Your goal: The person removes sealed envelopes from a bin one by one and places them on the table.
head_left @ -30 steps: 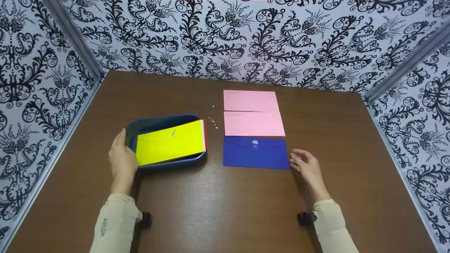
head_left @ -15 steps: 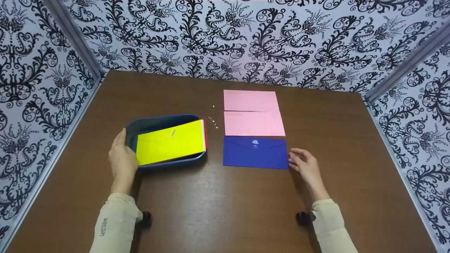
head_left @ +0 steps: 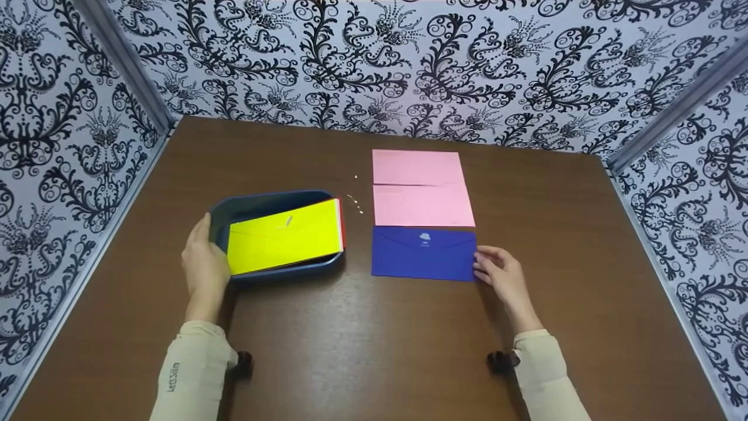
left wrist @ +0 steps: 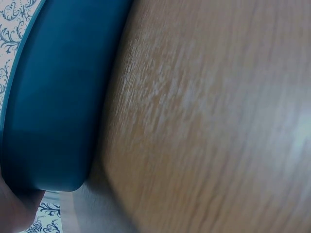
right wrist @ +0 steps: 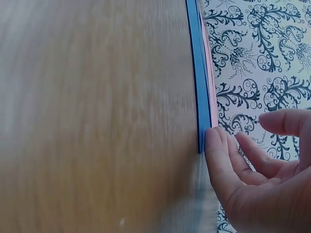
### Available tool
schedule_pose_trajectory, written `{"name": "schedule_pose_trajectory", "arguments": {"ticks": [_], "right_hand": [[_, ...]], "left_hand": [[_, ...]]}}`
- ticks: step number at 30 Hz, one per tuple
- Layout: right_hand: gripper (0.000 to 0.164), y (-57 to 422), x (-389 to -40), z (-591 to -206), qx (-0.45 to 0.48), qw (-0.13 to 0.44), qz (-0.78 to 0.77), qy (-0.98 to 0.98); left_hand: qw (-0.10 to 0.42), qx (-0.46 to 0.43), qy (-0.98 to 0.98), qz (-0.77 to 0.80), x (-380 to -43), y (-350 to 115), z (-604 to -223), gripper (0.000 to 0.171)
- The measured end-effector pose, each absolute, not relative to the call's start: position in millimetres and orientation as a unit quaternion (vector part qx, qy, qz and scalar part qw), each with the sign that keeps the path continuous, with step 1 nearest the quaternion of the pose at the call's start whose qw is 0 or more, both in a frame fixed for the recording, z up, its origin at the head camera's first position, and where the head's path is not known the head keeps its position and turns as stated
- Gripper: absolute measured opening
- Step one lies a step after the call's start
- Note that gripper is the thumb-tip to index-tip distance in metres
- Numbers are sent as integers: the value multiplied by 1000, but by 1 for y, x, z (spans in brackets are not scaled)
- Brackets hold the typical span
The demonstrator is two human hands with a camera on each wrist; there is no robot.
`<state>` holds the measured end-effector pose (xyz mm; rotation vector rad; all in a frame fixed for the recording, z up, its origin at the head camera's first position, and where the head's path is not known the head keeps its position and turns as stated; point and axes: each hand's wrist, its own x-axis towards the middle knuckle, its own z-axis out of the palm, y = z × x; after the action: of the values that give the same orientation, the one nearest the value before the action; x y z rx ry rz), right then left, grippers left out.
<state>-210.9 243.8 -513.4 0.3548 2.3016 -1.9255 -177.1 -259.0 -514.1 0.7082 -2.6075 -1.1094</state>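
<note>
At the left in the head view stands a dark blue plastic tub (head_left: 257, 200). My left hand (head_left: 204, 263) holds its left end, fingers along the outside and up to the rim. A yellow envelope (head_left: 280, 240) lies tilted in the tub over white and red edges. My right hand (head_left: 502, 275) touches the right short edge of a dark blue envelope (head_left: 423, 257). In the right wrist view the fingertips meet the envelope's edge while one digit stands apart. The left wrist view shows the tub's long outer wall (left wrist: 58, 92), and only a bit of hand.
Two pink envelopes (head_left: 422, 206) lie beyond the blue one, edge against edge. Small pale specks (head_left: 355, 203) are scattered on the brown table (head_left: 327, 351) between the tub and the envelopes. Patterned walls (head_left: 362, 64) enclose the table's back and sides.
My right hand has shifted slightly left, from just beside the blue envelope to its right edge. The left hand, tub and pink envelopes have stayed put.
</note>
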Motion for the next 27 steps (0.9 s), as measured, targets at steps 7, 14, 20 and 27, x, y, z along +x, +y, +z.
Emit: {"name": "schedule_pose_trajectory", "arguments": {"ticks": [7, 14, 20, 27], "right_hand": [[37, 240, -212, -515, 113, 59, -631, 766], [36, 236, -211, -514, 109, 63, -640, 758], [36, 233, -211, -513, 105, 72, -632, 765], [35, 229, -211, -513, 102, 74, -638, 760]], "left_hand": [[105, 241, -887, -380, -177, -258, -513, 60], [109, 240, -886, -381, -177, -258, -515, 60], [119, 239, -882, -388, -177, -258, -516, 60], [116, 241, -881, -390, -177, -259, -516, 60]]}}
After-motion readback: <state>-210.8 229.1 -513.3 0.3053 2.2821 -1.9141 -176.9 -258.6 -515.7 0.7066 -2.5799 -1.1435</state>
